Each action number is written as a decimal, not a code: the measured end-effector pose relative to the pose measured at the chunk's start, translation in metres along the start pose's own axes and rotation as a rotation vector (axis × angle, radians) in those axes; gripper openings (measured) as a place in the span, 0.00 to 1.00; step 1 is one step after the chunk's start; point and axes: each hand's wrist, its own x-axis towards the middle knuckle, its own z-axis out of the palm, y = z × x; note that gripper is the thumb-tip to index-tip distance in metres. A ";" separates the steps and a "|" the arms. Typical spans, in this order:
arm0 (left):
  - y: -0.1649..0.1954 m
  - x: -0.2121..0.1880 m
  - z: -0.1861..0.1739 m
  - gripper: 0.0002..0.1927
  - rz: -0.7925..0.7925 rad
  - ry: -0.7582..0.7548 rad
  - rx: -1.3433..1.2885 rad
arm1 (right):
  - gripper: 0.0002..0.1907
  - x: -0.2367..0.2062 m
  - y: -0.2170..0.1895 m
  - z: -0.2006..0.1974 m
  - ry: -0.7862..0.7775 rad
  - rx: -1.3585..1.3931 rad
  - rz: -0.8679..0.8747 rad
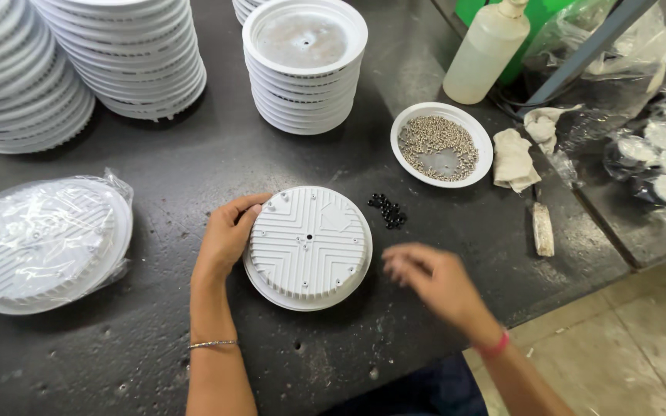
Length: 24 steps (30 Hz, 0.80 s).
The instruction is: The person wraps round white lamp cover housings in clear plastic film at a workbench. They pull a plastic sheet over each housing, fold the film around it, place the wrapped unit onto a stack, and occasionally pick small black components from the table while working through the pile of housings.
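Stacks of white discs (pixel 129 58) stand at the back, three full ones and a sliver of a fourth; one bagged disc (pixel 40 243) lies at far left. Our left hand (pixel 229 231) clamps the rim of the single ribbed white housing (pixel 308 245) at the table's centre. We judge the fastening step is in hand. Our right hand (pixel 433 281), blurred, fingers loosely apart and holding nothing we can see, hovers below the small black washers (pixel 388 209), too many to count. One dish of screws (pixel 441 144) lies beyond; the next move calls for a fine pinch.
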 end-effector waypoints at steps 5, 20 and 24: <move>0.006 0.003 -0.005 0.14 -0.033 0.020 0.029 | 0.09 0.057 -0.007 -0.005 0.322 -0.472 -0.336; 0.024 -0.004 -0.020 0.14 -0.020 0.180 0.326 | 0.05 0.106 -0.007 0.031 0.377 -0.811 -0.446; 0.014 -0.002 -0.024 0.13 0.038 0.201 0.338 | 0.05 0.097 -0.036 0.034 0.335 -0.472 -0.375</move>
